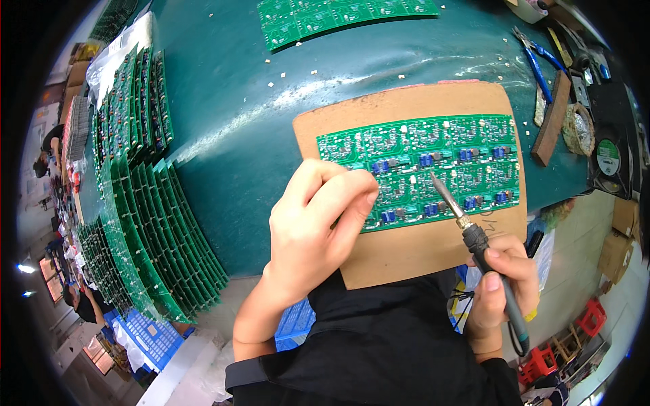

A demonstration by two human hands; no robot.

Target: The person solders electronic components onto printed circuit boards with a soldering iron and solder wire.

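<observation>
A green circuit board panel (413,193) with rows of blue components lies on a brown cardboard sheet (399,254) in front of me. My right hand (504,281) grips a soldering iron (479,247) by its dark handle, the tip over the middle of the panel. Over the panel's left end, my left hand (318,220) is closed with thumb and fingertips pinched together. Whatever it may hold is too small or hidden to make out.
Stacked green boards (152,237) stand along the table's left side. Another panel (345,17) lies at the far edge. At the right are blue-handled pliers (535,64), a brown bar (552,118), a tape roll (578,128) and a black fan (609,152). Small white bits dot the green tabletop (223,81).
</observation>
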